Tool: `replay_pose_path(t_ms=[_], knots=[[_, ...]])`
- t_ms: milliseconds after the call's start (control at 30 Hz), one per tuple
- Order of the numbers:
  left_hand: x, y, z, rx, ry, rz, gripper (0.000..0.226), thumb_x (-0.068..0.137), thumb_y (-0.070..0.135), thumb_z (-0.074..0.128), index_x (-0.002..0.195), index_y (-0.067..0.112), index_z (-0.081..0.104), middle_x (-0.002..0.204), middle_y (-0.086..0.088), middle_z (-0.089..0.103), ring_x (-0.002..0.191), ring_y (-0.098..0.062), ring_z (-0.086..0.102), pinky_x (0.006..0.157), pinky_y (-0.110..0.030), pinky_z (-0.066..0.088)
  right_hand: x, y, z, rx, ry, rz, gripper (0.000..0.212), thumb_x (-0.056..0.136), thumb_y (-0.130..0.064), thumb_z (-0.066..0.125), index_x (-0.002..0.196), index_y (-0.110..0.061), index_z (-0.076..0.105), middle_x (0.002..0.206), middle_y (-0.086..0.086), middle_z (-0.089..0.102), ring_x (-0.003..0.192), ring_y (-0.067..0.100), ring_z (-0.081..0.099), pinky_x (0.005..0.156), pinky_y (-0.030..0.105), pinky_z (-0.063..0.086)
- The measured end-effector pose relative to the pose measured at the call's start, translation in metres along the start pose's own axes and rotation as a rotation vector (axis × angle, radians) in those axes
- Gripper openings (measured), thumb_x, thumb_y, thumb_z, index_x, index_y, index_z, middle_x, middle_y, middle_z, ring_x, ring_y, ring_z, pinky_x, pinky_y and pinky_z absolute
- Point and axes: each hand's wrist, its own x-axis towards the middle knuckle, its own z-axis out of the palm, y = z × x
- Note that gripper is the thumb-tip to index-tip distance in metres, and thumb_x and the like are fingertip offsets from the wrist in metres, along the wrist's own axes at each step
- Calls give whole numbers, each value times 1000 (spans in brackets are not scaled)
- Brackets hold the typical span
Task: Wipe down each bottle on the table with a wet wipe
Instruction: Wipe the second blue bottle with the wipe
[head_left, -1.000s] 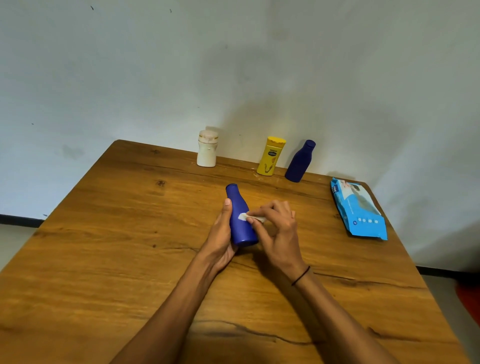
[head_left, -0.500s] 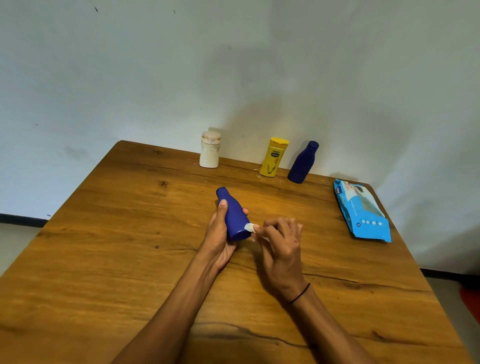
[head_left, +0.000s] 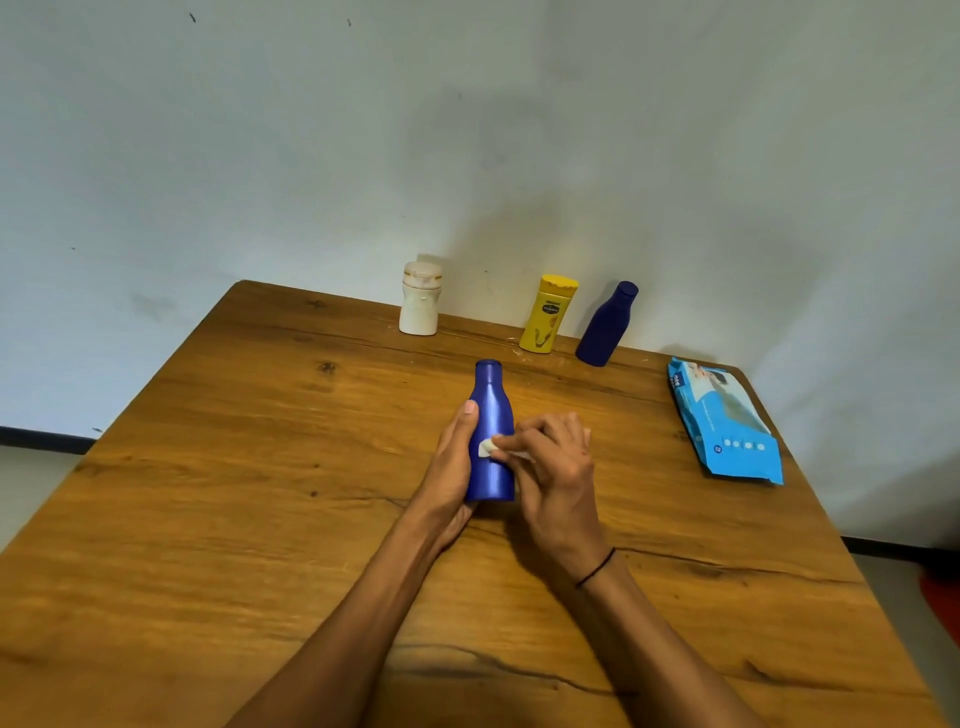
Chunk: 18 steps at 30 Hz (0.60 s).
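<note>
the left hand (head_left: 451, 470) wraps its thumb and fingers around the body of the blue bottle (head_left: 491, 431), propping it tilted near the middle of the wooden table (head_left: 208, 519), while the right hand (head_left: 553, 467) pinches a small folded wet wipe (head_left: 486, 448) against the bottle's front. pressing hard there could twist the smooth bottle out of the hold. farther back stand a white bottle (head_left: 420, 306), a yellow bottle (head_left: 546, 314) and a dark blue bottle (head_left: 605, 325), probably awaiting wiping; the wipes pack (head_left: 724, 423) lies right.

Left hand (head_left: 451, 470) grips bottle (head_left: 491, 436); right hand (head_left: 556, 478) fingers (head_left: 511, 444) pinch wipe (head_left: 485, 448).
</note>
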Motion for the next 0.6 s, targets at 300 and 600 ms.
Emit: replay_pose_path(t_ms=[300,600], knots=[[-4,0,0,368,-110,122,47,103,68,47,125,33,69,97,-8,75,79,-20,71,67,-31,60,47,-1,-4,187,55,237,4,95,-13,77,94,-15,75,93,-4,66,93,17,56,79,33,43],[2,2,-8,332,78,194,72,99,73,45,115,4,59,85,-13,63,72,-25,60,61,-28,53,-29,-7,-1,187,-139,39,13,100,-22,62,99,-19,74,100,-11,57,97,15,53,78,47,44]])
